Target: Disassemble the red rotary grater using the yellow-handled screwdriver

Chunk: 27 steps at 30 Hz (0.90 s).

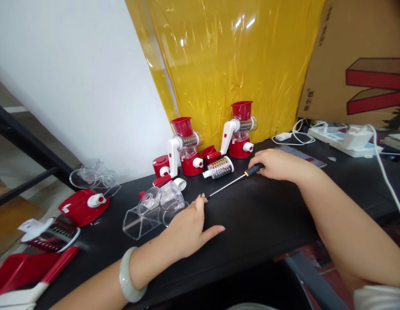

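Note:
My right hand (274,164) is closed round the black-and-yellow handle of a screwdriver (228,185), its shaft slanting down to the left. The screwdriver's tip reaches the fingertips of my left hand (190,226). That hand lies low over the table, thumb spread away from the fingers, beside a clear plastic grater body (155,209) on its side. Whether the fingers touch the clear body is hidden. Just beyond the shaft lies a metal grater drum (221,168) with a white end. A white ring (180,184) rests behind the clear body.
Two assembled red-and-white rotary graters (191,163) (240,148) stand at the back. On the left are a red base (84,207), another drum (51,236) and a red hopper (22,271). A power strip (345,141) with white cables and a flat grey device (300,156) lie at right.

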Each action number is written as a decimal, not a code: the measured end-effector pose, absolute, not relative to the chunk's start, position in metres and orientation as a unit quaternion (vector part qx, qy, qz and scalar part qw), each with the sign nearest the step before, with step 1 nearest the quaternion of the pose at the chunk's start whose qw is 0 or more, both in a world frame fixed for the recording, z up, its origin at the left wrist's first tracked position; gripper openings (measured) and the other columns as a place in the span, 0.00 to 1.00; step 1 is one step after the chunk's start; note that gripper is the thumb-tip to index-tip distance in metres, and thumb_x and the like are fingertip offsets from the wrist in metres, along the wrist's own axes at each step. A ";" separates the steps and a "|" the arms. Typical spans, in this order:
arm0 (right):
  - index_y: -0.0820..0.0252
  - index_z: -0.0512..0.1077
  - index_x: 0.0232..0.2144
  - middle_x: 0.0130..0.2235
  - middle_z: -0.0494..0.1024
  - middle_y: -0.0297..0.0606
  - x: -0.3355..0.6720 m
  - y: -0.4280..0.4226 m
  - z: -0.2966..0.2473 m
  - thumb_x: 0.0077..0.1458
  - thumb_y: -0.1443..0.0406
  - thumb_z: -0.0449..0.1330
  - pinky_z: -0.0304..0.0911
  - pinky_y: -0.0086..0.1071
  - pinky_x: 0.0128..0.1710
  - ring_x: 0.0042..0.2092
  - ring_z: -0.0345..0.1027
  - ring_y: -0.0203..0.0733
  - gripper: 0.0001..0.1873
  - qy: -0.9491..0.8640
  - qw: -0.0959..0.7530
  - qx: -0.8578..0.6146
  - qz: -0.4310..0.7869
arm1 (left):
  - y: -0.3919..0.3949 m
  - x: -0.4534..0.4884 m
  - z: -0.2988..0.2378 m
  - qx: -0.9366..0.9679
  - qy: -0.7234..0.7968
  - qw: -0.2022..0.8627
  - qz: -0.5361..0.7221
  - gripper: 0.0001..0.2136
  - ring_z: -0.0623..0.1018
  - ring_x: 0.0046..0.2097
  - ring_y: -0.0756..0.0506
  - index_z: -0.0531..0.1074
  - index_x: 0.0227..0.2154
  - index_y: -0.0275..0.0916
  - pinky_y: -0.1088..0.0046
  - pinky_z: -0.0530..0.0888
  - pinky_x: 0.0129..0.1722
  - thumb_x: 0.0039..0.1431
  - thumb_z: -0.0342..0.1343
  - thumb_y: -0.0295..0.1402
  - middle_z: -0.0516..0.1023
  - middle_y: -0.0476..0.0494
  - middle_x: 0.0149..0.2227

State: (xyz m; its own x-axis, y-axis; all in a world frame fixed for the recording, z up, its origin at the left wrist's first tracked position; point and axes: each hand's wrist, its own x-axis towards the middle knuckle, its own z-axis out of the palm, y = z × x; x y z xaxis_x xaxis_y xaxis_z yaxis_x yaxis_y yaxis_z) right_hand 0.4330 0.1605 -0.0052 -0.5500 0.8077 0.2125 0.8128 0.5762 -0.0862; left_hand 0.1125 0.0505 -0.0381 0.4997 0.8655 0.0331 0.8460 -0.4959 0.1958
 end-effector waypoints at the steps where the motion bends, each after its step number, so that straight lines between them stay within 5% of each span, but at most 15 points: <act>1: 0.51 0.82 0.37 0.39 0.84 0.36 0.433 0.160 -0.005 0.46 0.74 0.58 0.69 0.36 0.42 0.41 0.78 0.47 0.19 -0.881 0.114 -0.460 -0.008 | 0.051 0.112 -0.038 0.863 0.494 0.074 0.071 0.35 0.75 0.60 0.28 0.56 0.60 0.33 0.49 0.74 0.56 0.63 0.50 0.58 0.68 0.17 0.63; 20: 0.53 0.81 0.38 0.40 0.83 0.38 0.436 0.162 -0.007 0.48 0.73 0.59 0.67 0.36 0.42 0.42 0.76 0.48 0.17 -0.870 0.117 -0.479 -0.007 | 0.054 0.108 -0.047 0.859 0.498 0.089 0.072 0.37 0.71 0.64 0.29 0.56 0.59 0.30 0.49 0.71 0.61 0.62 0.50 0.59 0.67 0.16 0.63; 27: 0.55 0.78 0.39 0.40 0.83 0.39 0.440 0.163 -0.007 0.54 0.67 0.58 0.66 0.37 0.39 0.40 0.76 0.48 0.12 -0.858 0.193 -0.474 -0.051 | 0.032 0.099 -0.002 0.902 0.396 -0.025 0.171 0.20 0.69 0.66 0.36 0.65 0.55 0.39 0.53 0.71 0.63 0.67 0.53 0.45 0.70 0.30 0.64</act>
State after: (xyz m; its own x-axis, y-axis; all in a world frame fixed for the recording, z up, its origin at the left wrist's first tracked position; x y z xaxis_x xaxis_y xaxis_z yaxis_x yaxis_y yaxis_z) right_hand 0.4403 0.1634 -0.0071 -0.4762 0.7933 0.3794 0.8327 0.5455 -0.0953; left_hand 0.0994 0.0322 -0.0019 0.6281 0.7050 0.3293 0.7223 -0.6857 0.0903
